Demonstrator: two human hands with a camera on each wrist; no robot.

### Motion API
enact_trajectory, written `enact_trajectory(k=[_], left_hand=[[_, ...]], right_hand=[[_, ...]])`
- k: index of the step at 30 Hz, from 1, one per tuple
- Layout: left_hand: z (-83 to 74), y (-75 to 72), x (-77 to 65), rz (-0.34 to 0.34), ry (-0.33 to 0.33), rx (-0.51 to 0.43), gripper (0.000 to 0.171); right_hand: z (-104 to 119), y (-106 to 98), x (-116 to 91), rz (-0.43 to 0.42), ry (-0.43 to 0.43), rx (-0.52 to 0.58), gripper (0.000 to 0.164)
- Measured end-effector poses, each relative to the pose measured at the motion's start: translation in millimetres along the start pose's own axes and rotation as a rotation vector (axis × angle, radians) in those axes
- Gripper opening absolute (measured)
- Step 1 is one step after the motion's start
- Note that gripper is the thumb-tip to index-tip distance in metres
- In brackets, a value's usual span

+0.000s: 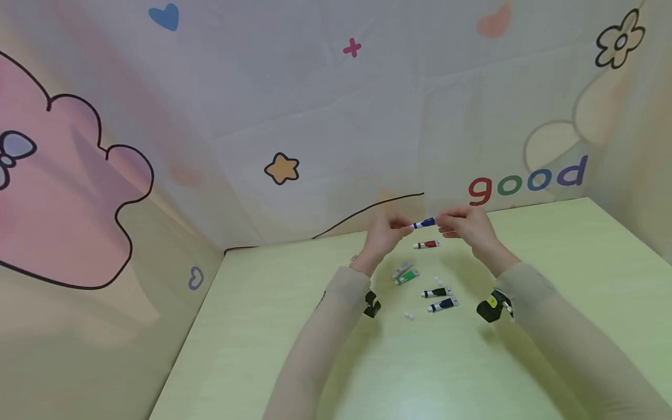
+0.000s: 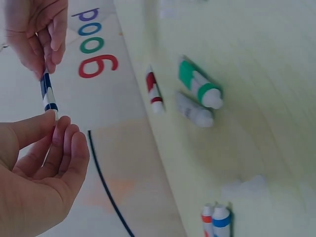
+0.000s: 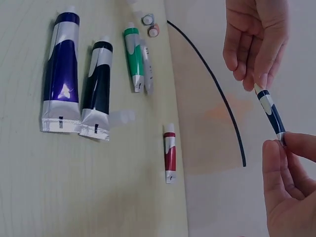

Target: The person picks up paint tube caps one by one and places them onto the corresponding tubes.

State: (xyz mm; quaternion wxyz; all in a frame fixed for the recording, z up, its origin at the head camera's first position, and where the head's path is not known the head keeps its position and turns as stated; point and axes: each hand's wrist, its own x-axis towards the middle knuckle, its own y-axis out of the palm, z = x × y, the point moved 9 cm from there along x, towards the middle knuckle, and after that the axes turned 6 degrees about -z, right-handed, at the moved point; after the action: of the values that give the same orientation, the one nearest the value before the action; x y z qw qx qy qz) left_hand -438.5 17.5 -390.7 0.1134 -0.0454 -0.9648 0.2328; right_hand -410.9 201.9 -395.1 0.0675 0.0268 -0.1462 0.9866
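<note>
A small blue paint tube (image 1: 424, 223) is held up between both hands above the table's far edge. My left hand (image 1: 385, 236) pinches its white cap end between thumb and fingertips. At the other end, my right hand (image 1: 472, 230) grips the flat crimped tail. Just below the hands lies a red paint tube (image 1: 427, 244). A green tube (image 1: 406, 277) and a silver-white one (image 1: 402, 269) lie side by side, nearer the left wrist. Closer to me are a dark tube (image 3: 97, 84) and a violet tube (image 3: 62, 74), caps pointing the same way.
Small white pieces (image 1: 409, 315) lie on the pale green table (image 1: 399, 373), with more (image 1: 438, 281) by the dark tube. In the left wrist view an orange-banded tube (image 2: 207, 223) and a blue-banded tube (image 2: 221, 223) sit together. A printed cloth (image 1: 325, 116) hangs behind the table.
</note>
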Motion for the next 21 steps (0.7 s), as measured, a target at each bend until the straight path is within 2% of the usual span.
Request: enact_trajectory(k=[9, 15, 21], left_hand=[[25.1, 17.3, 0.9, 0.009, -0.103, 0.058, 0.006], [34.2, 29.1, 2.7, 0.035, -0.093, 0.142, 0.008], [37.0, 36.2, 1.6, 0.053, -0.094, 0.167, 0.009]], right_hand=[[-36.3, 9.6, 7.2, 0.046, 0.131, -0.035, 0.041], [-53.0, 12.1, 8.6, 0.080, 0.183, -0.043, 0.042], [-63.5, 12.0, 9.5, 0.103, 0.206, -0.041, 0.043]])
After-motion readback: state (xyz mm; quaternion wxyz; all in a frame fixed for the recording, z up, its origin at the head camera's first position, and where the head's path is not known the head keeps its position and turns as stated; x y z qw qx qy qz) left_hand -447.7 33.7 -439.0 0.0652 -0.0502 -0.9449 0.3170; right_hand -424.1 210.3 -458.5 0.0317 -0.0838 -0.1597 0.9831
